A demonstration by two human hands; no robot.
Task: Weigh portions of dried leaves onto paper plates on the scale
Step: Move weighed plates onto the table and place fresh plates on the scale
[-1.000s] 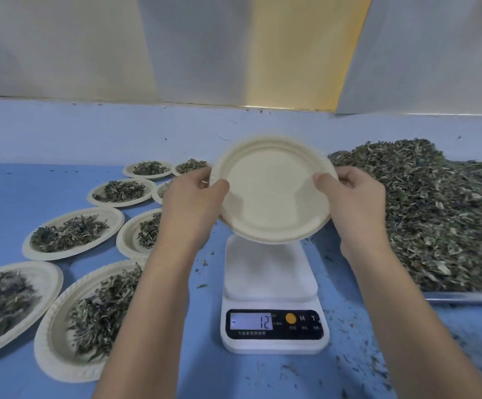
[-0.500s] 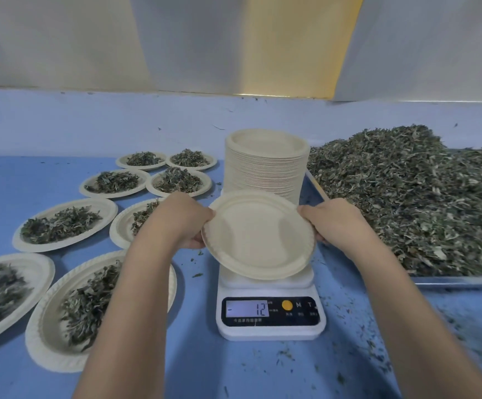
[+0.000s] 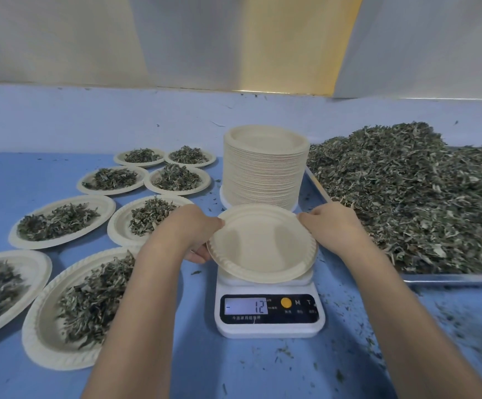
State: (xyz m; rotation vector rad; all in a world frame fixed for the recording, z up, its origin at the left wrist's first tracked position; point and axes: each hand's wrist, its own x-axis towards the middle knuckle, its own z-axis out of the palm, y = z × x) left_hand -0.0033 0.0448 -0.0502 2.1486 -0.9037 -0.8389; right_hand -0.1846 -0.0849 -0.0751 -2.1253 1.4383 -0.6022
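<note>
Over the scale [image 3: 271, 331], left hand [image 3: 195, 230] and right hand [image 3: 333, 226] pinch opposite plate [image 3: 262, 244] edges.

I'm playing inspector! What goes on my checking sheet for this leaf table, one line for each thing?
Surface: blue table, with many plates on its left side.
Job's things: empty paper plate held over the white scale, whose display reads minus 12; tall plate stack behind it; big leaf pile on a metal tray at right; eight filled plates at left.
Clutter: loose leaf bits scattered on the table, most near the tray.
Hands: left hand and right hand each grip the empty plate's rim.
Cables: nothing seen.
Surroundings: pale wall panels behind the table.
</note>
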